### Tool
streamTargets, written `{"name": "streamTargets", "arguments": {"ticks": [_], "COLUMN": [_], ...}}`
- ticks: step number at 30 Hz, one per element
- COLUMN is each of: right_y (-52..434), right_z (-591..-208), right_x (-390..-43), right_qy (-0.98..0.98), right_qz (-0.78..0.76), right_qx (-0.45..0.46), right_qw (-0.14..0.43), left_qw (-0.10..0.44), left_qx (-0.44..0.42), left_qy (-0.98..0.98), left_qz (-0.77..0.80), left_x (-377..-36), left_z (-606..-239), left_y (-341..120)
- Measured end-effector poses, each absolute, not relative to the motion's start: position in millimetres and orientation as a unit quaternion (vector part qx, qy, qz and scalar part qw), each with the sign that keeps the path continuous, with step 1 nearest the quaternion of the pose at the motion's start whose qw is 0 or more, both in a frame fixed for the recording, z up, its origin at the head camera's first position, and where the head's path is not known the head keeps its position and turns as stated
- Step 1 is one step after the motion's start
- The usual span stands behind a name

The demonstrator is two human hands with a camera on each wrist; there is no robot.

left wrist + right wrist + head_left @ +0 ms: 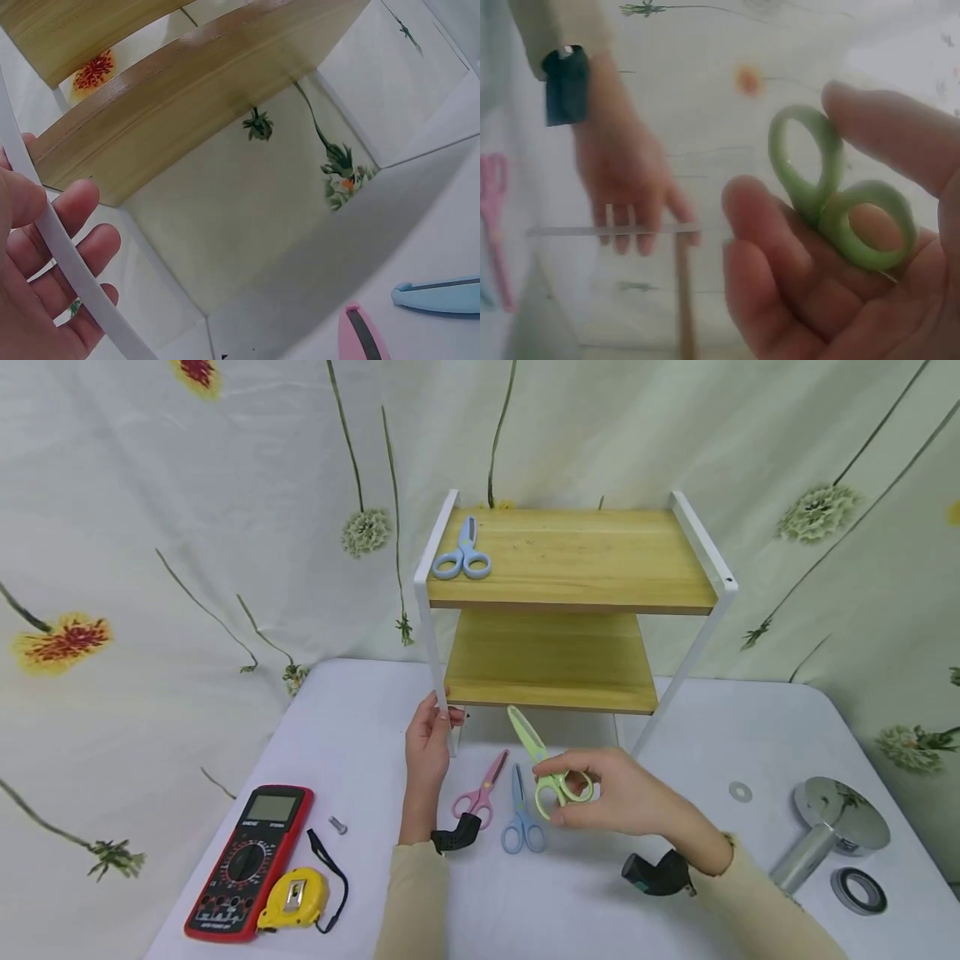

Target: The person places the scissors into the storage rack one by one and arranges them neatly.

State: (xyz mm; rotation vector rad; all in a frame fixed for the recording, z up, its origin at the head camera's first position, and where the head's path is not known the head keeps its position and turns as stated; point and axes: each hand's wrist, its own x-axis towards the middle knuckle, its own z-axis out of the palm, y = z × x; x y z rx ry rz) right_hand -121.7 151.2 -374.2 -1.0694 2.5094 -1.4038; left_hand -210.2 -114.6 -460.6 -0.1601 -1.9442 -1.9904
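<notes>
The green scissors (546, 766) are small, with pale green plastic handle loops and a blade pair sheathed in the same green. They are held above the bench (570, 910), just in front of the shelf rack's (570, 560) lower board. The right hand (626, 802) grips them by the loops, the fingers (581, 777) curled round the handles. The left hand (429, 745) is closed on the rack's white front-left leg (435, 668).

In the right wrist view the two loops (840, 191) are seen lying across the palm, pinched between thumb and fingers; the blades are out of frame there. The head view alone shows the blades closed. In the left wrist view the white leg (67, 255) is seen crossing the fingers (75, 225), with the tips of the pink scissors (364, 334) and blue scissors (439, 294) on the bench.

The long axis runs from the loops, nearest the person, up and away toward the rack, tips tilted to the person's left.
</notes>
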Motion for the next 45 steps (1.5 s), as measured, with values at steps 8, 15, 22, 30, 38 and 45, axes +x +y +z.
{"name": "streamTargets", "arguments": {"ticks": [8,15,22,30,38,45], "right_y": [156.2,146.8,133.8,121.6,120.7,119.1], "right_z": [-278.5,-213.7,-198.6,-205.2,-204.2,-203.1], "right_x": [-135.9,-182.1,-231.5,-248.3,-248.6,-250.7], "right_qy": [0.787,0.853,0.9,0.935,0.943,0.945], "right_qz": [-0.388,-0.34,-0.3,-0.218,-0.211,-0.197], "right_qx": [-0.466,-0.367,-0.286,-0.255,-0.248,-0.254], "right_qw": [-0.11,-0.149,-0.136,-0.112,-0.075,-0.056], "left_qw": [0.178,0.178,0.174,0.174,0.178,0.178], "left_qx": [-0.064,-0.056,-0.054,-0.054,-0.061,-0.067], "left_qy": [-0.679,-0.684,-0.681,-0.687,-0.683,-0.684], "left_qz": [-0.709,-0.705,-0.709,-0.703,-0.706,-0.704], "left_x": [-211.3,-211.3,-210.6,-210.7,-212.1,-211.9], "left_z": [-458.5,-459.4,-461.6,-460.5,-461.0,-463.0], "left_y": [-113.2,-114.0,-116.3,-117.4,-117.4,-117.6]}}
